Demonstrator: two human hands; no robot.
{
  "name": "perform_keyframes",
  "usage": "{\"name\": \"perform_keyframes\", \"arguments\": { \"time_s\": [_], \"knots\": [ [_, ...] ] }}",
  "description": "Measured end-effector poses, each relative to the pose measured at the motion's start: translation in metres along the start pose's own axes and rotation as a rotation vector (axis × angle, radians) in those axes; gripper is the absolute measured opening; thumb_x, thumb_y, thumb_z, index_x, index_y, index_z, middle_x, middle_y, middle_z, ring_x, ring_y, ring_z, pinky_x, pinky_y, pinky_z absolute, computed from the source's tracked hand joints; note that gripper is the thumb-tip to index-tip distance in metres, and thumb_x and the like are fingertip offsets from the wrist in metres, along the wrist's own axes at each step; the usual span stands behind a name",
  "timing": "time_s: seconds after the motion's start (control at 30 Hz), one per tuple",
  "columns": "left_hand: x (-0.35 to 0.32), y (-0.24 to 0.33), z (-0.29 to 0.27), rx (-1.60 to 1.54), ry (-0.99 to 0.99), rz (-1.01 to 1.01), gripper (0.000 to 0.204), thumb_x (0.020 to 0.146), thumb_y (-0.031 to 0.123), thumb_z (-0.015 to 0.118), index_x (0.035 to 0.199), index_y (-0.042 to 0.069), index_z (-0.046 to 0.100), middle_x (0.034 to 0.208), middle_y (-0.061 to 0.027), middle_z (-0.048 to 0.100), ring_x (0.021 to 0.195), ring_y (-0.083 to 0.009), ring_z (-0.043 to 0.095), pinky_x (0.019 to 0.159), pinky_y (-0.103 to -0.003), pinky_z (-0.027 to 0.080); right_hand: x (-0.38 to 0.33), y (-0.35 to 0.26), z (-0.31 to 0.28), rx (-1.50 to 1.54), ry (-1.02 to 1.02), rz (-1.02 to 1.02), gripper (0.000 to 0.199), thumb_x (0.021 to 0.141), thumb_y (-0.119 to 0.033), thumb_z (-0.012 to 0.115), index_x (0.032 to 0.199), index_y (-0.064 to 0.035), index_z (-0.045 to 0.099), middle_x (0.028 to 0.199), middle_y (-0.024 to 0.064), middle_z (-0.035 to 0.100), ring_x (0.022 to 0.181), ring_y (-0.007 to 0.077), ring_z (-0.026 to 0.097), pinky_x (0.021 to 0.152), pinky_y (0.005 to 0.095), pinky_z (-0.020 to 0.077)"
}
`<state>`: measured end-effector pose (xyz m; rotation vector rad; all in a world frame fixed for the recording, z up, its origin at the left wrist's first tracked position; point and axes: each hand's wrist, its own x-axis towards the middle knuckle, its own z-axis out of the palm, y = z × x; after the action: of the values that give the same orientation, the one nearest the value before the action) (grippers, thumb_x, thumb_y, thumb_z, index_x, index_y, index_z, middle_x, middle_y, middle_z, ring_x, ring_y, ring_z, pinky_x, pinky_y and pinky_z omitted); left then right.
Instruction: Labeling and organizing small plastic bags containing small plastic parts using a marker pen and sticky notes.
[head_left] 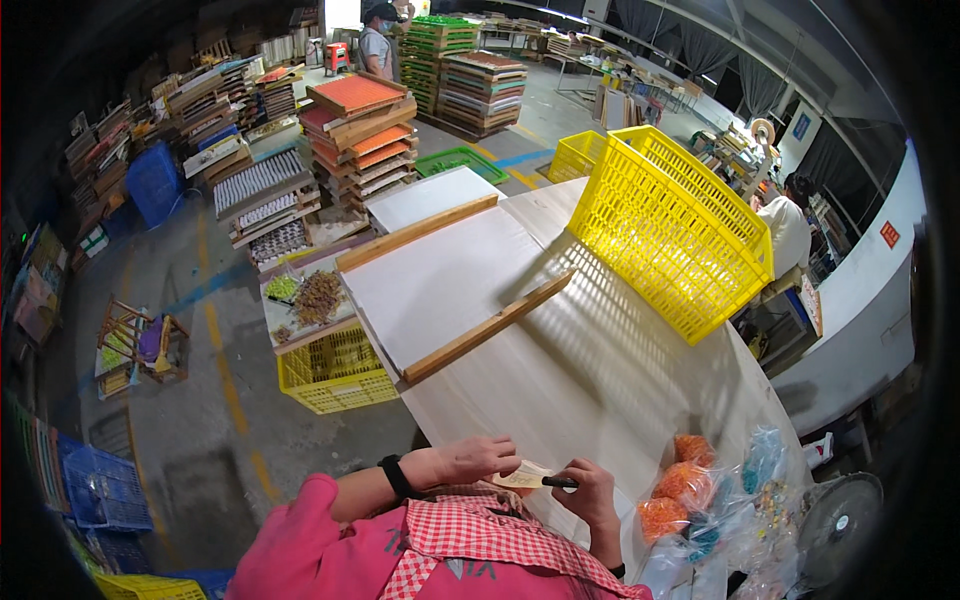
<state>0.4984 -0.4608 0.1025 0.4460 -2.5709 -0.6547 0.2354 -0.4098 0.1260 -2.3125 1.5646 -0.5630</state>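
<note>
Close to my apron at the near edge of the table, my left hand [480, 459] has its fingers bent together at the edge of a small cream-coloured card or strip [530, 472] with faint marks on it. My right hand [592, 492] is closed around a short black pen-like stick [560, 482], whose tip meets the right end of the strip. Whether the strip and the stick are one piece cannot be told. Something orange shows partly beneath the strip.
Tied bags of orange pieces [686, 486] lie right, by a round fan [842, 525]. A yellow crate [670, 230] stands tilted on the table. A white board [440, 280] with wooden side bars lies left of it. Stacked trays [360, 140] stand beyond; other people work farther off.
</note>
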Motion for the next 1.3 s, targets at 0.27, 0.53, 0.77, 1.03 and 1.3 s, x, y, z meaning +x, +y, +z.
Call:
{"name": "perform_keyframes", "arguments": {
  "time_s": [0.27, 0.53, 0.77, 1.03, 1.3],
  "knots": [
    [-0.007, 0.004, -0.018, -0.019, -0.022, -0.019, 0.021, 0.075, 0.009, 0.059, 0.091, 0.006, 0.047, 0.091, -0.0099, 0.051, 0.091, -0.0282, 0.053, 0.070, -0.036, 0.051, -0.017, 0.014, -0.010, 0.008, 0.016, 0.106, 0.012, 0.059, -0.015, 0.073, 0.069, -0.0157, 0.068, 0.069, -0.0012, 0.059, 0.063, 0.0193, 0.061, 0.055, 0.0327, 0.0487],
    [-0.007, 0.003, -0.018, -0.007, -0.027, 0.008, 0.017, 0.078, 0.010, 0.055, 0.093, 0.007, 0.048, 0.093, -0.0100, 0.051, 0.092, -0.0279, 0.054, 0.071, -0.035, 0.051, -0.028, 0.020, -0.023, -0.022, -0.003, 0.149, 0.013, 0.060, -0.009, 0.073, 0.071, -0.0072, 0.068, 0.071, 0.0037, 0.062, 0.061, 0.0198, 0.063, 0.057, 0.0296, 0.0507],
    [-0.012, -0.003, -0.016, -0.012, -0.046, -0.035, 0.025, 0.072, 0.010, 0.062, 0.095, 0.008, 0.050, 0.095, -0.0082, 0.052, 0.094, -0.0265, 0.053, 0.077, -0.034, 0.050, -0.034, 0.026, -0.036, 0.093, 0.099, 0.324, 0.018, 0.064, -0.006, 0.074, 0.081, -0.0091, 0.069, 0.080, 0.0050, 0.064, 0.070, 0.0209, 0.066, 0.063, 0.0307, 0.0533],
    [-0.006, -0.004, -0.011, 0.056, 0.025, -0.015, 0.021, 0.070, 0.009, 0.066, 0.088, 0.010, 0.055, 0.089, -0.0044, 0.055, 0.087, -0.0249, 0.056, 0.072, -0.032, 0.050, -0.026, 0.000, -0.018, 0.190, -0.002, 0.222, 0.024, 0.071, -0.019, 0.074, 0.094, -0.0116, 0.069, 0.089, 0.0046, 0.065, 0.072, 0.0216, 0.066, 0.061, 0.0323, 0.0518],
    [-0.002, 0.001, -0.009, 0.109, 0.044, -0.095, 0.032, 0.076, 0.016, 0.067, 0.106, 0.008, 0.060, 0.090, -0.0083, 0.058, 0.085, -0.0258, 0.057, 0.072, -0.033, 0.051, -0.029, 0.006, 0.006, 0.026, -0.017, 0.214, 0.018, 0.070, -0.009, 0.068, 0.086, -0.0164, 0.071, 0.082, 0.0024, 0.065, 0.073, 0.0256, 0.064, 0.064, 0.0355, 0.0513]
  ]
}}
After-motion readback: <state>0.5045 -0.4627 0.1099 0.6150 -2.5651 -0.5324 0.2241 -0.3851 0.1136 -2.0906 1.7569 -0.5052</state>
